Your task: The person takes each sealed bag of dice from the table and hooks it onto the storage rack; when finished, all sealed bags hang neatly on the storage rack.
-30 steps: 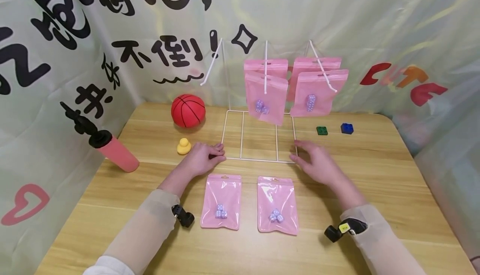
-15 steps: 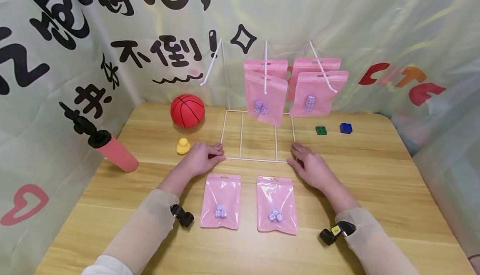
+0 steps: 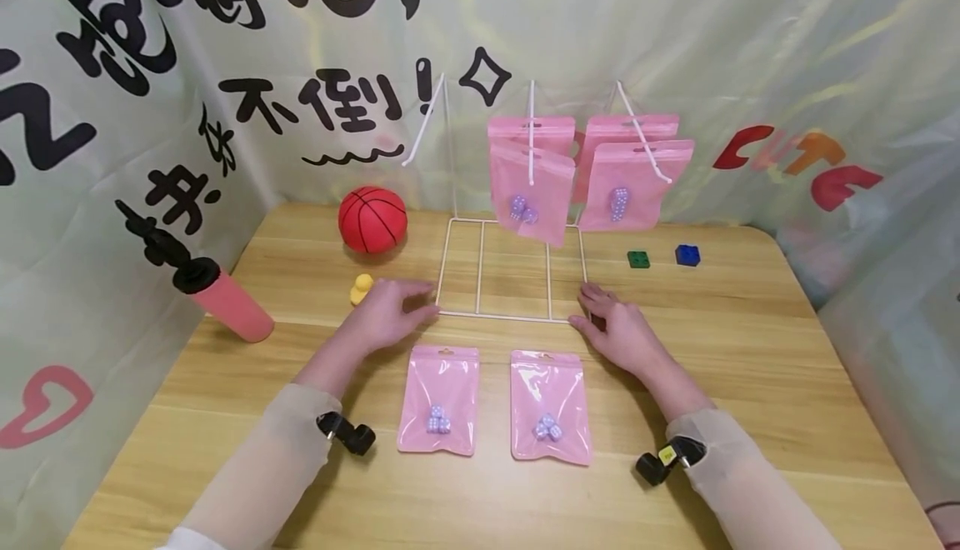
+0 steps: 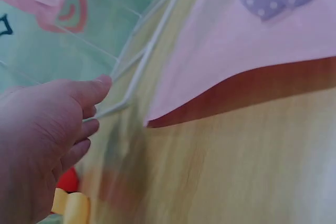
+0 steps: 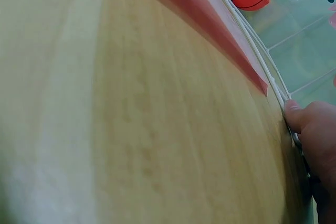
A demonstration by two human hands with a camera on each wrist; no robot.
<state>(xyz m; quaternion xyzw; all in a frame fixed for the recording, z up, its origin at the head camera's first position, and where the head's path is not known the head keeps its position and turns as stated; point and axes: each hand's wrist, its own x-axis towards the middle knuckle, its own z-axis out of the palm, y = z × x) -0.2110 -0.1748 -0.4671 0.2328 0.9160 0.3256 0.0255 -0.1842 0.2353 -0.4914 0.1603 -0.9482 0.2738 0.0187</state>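
Wood-grain counter (image 3: 750, 350) fills the middle and bottom of the head view. Pale printed curtain (image 3: 675, 33) closes it in behind and on both sides: black lettering (image 3: 116, 29) upper left, pink heart (image 3: 77, 383) lower left, coloured letters (image 3: 821, 154) right of centre.

White wire rack (image 3: 495, 317) stands at frame centre, base flat on the counter, three hooks angled out up top. Middle hook (image 3: 532, 137) carries two pink bags one behind the other; front bag (image 3: 543, 175) has purple dice (image 3: 519, 207) clustered low, hangs a bit skewed. Right hook (image 3: 641, 129) also has two; its front bag (image 3: 641, 171) shows dice in a short column. Rear bags mostly covered, can't read their contents.

Two more pink bags lie flat at lower centre, just in front of the rack, side by side, apart. Left flat bag (image 3: 441, 379): three dice in a small triangle. Right flat bag (image 3: 550, 387): a similar clump near its bottom end.

My left hand (image 3: 386, 312) is at the rack's front left corner, fingers extended and loose, gripping nothing. My right hand (image 3: 618, 329) has the front right corner between thumb and fingers.

Around: red ball (image 3: 372, 220) and part-hidden duck (image 3: 362, 285) left of the rack, pink bottle (image 3: 236, 308) tilted at far left, green brick (image 3: 638, 260) and blue brick (image 3: 687, 255) at right.
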